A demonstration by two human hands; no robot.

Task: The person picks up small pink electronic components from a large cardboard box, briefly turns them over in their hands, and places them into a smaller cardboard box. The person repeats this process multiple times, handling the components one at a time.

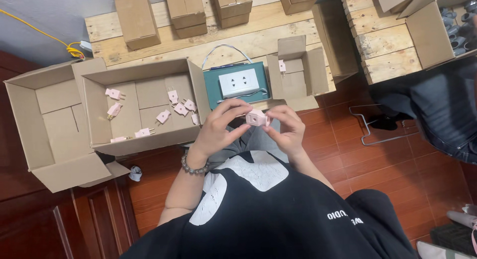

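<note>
Both hands gripping pink plug (257,118) over lap: left hand (218,127) fingers pinching its left side, right hand (288,129) fingers closing on right. Inspecting step, likely. Next calling for steady alignment toward socket tester (238,82). More plugs lying in open carton (141,102).

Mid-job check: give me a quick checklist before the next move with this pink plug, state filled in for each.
1. Pink plug held by both the left hand and the right hand: ok.
2. Plug's prongs intact: cannot tell, hidden.
3. White socket on the green box unobstructed: ok.
4. Pink plugs still in the open carton: ok.
5. Small open box within view beside the socket: ok.
</note>
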